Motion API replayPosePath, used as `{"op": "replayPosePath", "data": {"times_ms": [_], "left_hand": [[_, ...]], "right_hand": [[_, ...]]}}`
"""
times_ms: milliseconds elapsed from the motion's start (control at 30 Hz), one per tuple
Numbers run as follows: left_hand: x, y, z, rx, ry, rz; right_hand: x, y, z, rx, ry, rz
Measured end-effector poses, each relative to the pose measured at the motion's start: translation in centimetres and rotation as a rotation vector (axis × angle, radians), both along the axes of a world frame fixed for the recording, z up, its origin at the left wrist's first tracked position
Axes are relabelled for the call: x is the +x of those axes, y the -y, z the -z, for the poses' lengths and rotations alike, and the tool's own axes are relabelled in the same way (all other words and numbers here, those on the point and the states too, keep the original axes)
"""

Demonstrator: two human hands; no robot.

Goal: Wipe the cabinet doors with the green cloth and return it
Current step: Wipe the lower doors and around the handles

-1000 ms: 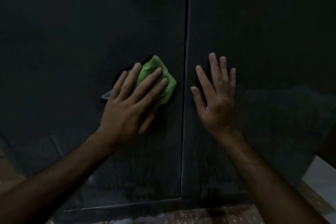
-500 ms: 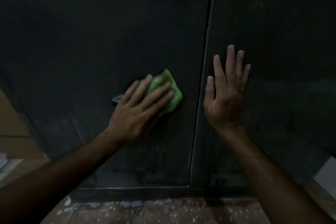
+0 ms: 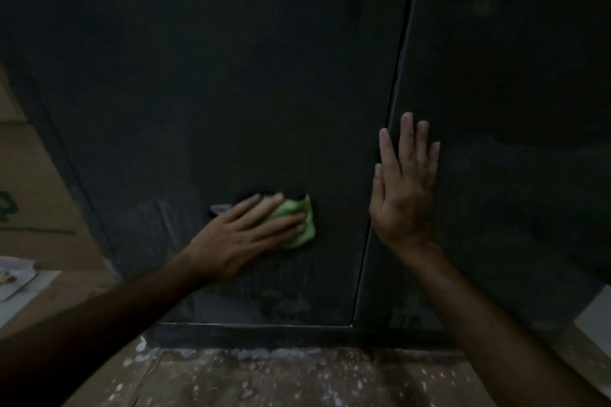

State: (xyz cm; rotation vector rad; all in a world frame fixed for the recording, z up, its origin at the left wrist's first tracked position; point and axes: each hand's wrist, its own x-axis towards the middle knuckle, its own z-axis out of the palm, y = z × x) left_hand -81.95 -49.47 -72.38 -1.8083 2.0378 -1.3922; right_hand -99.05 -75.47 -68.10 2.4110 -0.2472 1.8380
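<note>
Pressing the green cloth (image 3: 299, 220) flat against the left cabinet door (image 3: 231, 92), your left hand (image 3: 244, 235) lies with its fingers straight and spread over the bunched fabric, so nothing is gripped, only pinned against the panel. Your right hand (image 3: 405, 188) is likewise flat and holds nothing, its palm braced on the right cabinet door (image 3: 512, 109) just beside the vertical seam between the two panels. The cloth sits low on the left door, near that seam and well above the bottom edge. To wipe well, keep even pressure through the whole palm instead of the fingertips, so the cloth does not roll up or slip out from under you. Judging by the pale streaks below and to the left of the cloth, the lower part looks worth overlapping passes. Let the braced hand keep the right door steady. A small pale object just beside your left wrist may be a handle, though it is too dim to tell. Below the doors runs a speckled floor (image 3: 297, 377).
</note>
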Motion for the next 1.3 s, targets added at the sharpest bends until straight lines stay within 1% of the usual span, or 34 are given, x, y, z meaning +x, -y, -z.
{"op": "replayPosePath", "data": {"times_ms": [33, 67, 100, 133, 233, 267, 300, 333, 367, 433, 467, 500, 533, 567, 667, 700, 733, 767, 800, 867, 900, 933, 967, 1067, 1100, 1133, 1167, 1200, 1233, 1300], "left_hand": [[0.6, -1.5, 0.7, 0.09, 0.048, 0.011], [1.3, -2.4, 0.6, 0.118, 0.065, 0.023], [2.0, -2.8, -0.1, 0.094, 0.042, 0.028], [2.7, -2.9, -1.3, 0.013, 0.008, 0.018], [4.5, -2.5, -5.9, -0.334, -0.089, -0.053], [4.6, -2.5, -6.2, -0.407, -0.122, -0.067], [4.5, -2.7, -5.7, -0.438, -0.15, -0.075], [4.3, -3.2, -4.3, -0.429, -0.163, -0.082], [4.1, -4.2, -2.4, -0.37, -0.15, -0.094], [4.1, -7.0, 1.0, -0.145, -0.056, -0.1], [4.4, -8.5, 1.8, -0.013, 0.004, -0.099], [5.1, -9.6, 1.6, 0.067, 0.057, -0.09], [5.9, -10.0, 0.5, 0.062, 0.079, -0.074], [6.7, -10.0, -1.0, -0.021, 0.063, -0.075], [8.4, -9.1, -6.2, -0.422, -0.09, -0.152], [8.3, -8.7, -6.7, -0.499, -0.149, -0.155], [8.1, -8.6, -6.1, -0.518, -0.188, -0.141], [7.7, -8.7, -4.5, -0.471, -0.199, -0.13], [7.4, -9.3, -2.4, -0.358, -0.174, -0.116], [6.9, -11.2, 1.4, -0.047, -0.041, -0.081], [7.4, -12.3, 2.0, 0.075, 0.037, -0.086], [8.1, -12.9, 1.5, 0.109, 0.091, -0.088], [8.7, -12.9, 0.3, 0.054, 0.087, -0.091], [10.1, -11.5, -4.4, -0.331, -0.065, -0.148], [10.1, -10.8, -5.3, -0.428, -0.116, -0.156], [9.7, -10.1, -5.3, -0.483, -0.166, -0.15], [9.2, -9.7, -4.6, -0.494, -0.194, -0.136], [8.7, -9.6, -3.3, -0.451, -0.196, -0.127], [8.4, -9.9, -1.5, -0.356, -0.167, -0.114], [8.1, -11.4, 1.5, -0.109, -0.047, -0.083]], "right_hand": [[-0.2, 0.4, 0.0, -0.025, -0.011, 0.009], [-0.4, 0.8, 0.1, -0.049, -0.025, 0.021], [-0.5, 1.0, 0.2, -0.066, -0.041, 0.035], [-0.6, 1.0, 0.3, -0.069, -0.054, 0.044], [-0.2, 0.2, 0.4, -0.027, -0.042, 0.026], [0.0, -0.2, 0.4, -0.007, -0.033, 0.014], [0.2, -0.5, 0.4, 0.009, -0.027, 0.004], [0.2, -0.7, 0.4, 0.017, -0.023, 0.0], [0.2, -0.7, 0.3, 0.015, -0.021, 0.003], [0.1, -0.5, 0.4, -0.004, -0.023, 0.014], [0.1, -0.3, 0.4, -0.013, -0.024, 0.015], [0.0, -0.2, 0.5, -0.02, -0.023, 0.014], [0.0, -0.1, 0.5, -0.028, -0.019, 0.013], [0.1, 0.0, 0.6, -0.033, -0.015, 0.014], [0.5, -0.1, 0.7, -0.024, -0.002, 0.012], [0.7, -0.2, 0.7, -0.016, 0.003, 0.011], [0.8, -0.4, 0.8, -0.01, 0.008, 0.012], [1.0, -0.7, 0.8, -0.004, 0.011, 0.015], [1.0, -0.8, 0.7, 0.002, 0.011, 0.017], [0.8, -0.9, 0.7, 0.004, 0.001, 0.015], [0.7, -0.9, 0.7, 0.0, -0.009, 0.015], [0.5, -0.8, 0.8, -0.004, -0.019, 0.016], [0.4, -0.8, 0.8, -0.007, -0.029, 0.02], [0.3, -1.1, 0.6, -0.023, -0.058, 0.035], [0.3, -1.3, 0.5, -0.058, -0.073, 0.021], [0.5, -1.6, 0.4, -0.117, -0.091, -0.008], [0.9, -2.2, 0.4, -0.183, -0.116, -0.05], [1.5, -3.0, 0.6, -0.236, -0.144, -0.099], [2.2, -4.0, 0.9, -0.267, -0.175, -0.146], [3.6, -5.7, 1.9, -0.292, -0.214, -0.191]]}}
